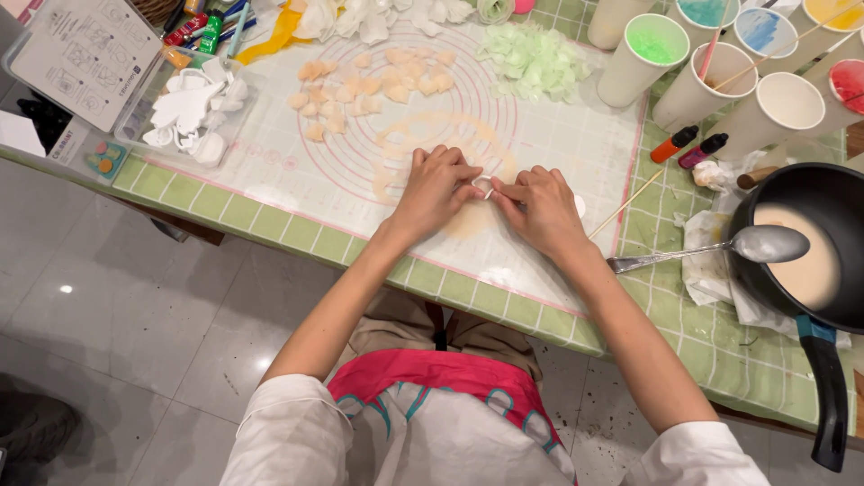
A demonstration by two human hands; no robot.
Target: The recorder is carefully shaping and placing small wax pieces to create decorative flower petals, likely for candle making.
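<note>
My left hand [434, 187] and my right hand [540, 209] meet over a white silicone mat [558, 144] printed with pink circles. Between their fingertips they pinch a small white cutter [483, 186], pressed down on a thin pale peach sheet [423, 135] spread on the mat. A group of peach petal-shaped pieces [369, 85] lies further back on the mat. A heap of pale green pieces [531, 58] sits at the mat's far right.
A black pan [796, 184] of cream liquid with a metal spoon [720, 250] stands right. Paper cups [648, 54] of coloured liquid stand behind it, with two small dye bottles [688, 146]. A clear box of white cutters [193, 112] lies left on the green checked tablecloth [270, 225].
</note>
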